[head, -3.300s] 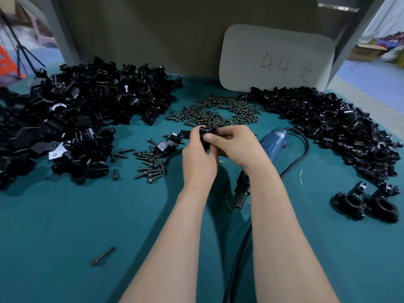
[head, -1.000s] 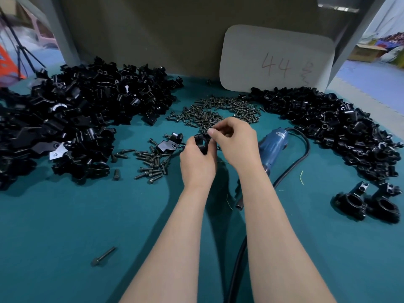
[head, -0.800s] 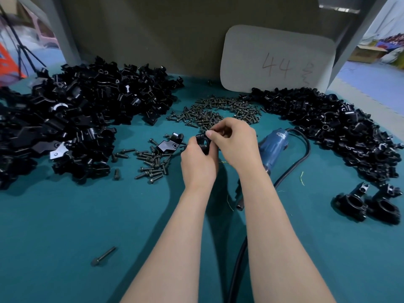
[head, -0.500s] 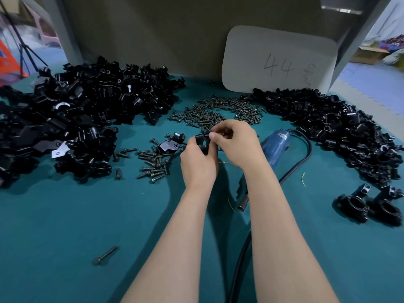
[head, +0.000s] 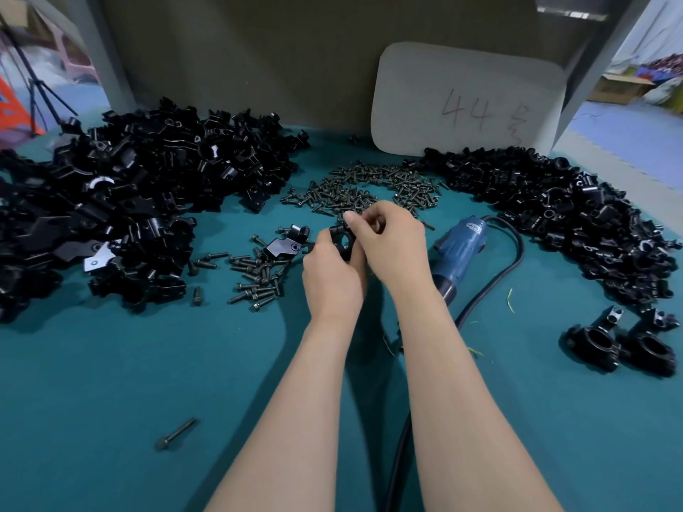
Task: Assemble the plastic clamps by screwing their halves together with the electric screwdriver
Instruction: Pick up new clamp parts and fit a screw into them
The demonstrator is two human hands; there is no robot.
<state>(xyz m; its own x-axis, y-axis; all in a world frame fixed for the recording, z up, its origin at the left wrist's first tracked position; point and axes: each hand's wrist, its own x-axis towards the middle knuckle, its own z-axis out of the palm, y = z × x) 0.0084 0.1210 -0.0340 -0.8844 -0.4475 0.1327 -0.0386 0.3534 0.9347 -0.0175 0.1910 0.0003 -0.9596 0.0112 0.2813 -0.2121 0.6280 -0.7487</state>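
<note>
While left hand (head: 332, 279) grips a clamp (head: 342, 236) and right hand (head: 391, 242) pinches its top, seemingly seating a screw, the three-o'clock electric screwdriver (head: 460, 242) awaits.

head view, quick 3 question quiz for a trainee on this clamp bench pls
1. True or false: the electric screwdriver lies on the table, in neither hand.
2. The left hand grips, and the right hand pinches at the top of:
A) a black clamp
B) the power cord
C) the white board
3. How many ring-shaped clamps sit apart from the piles near the table's right edge?

Key: 1 true; 2 A; 3 two.
</note>
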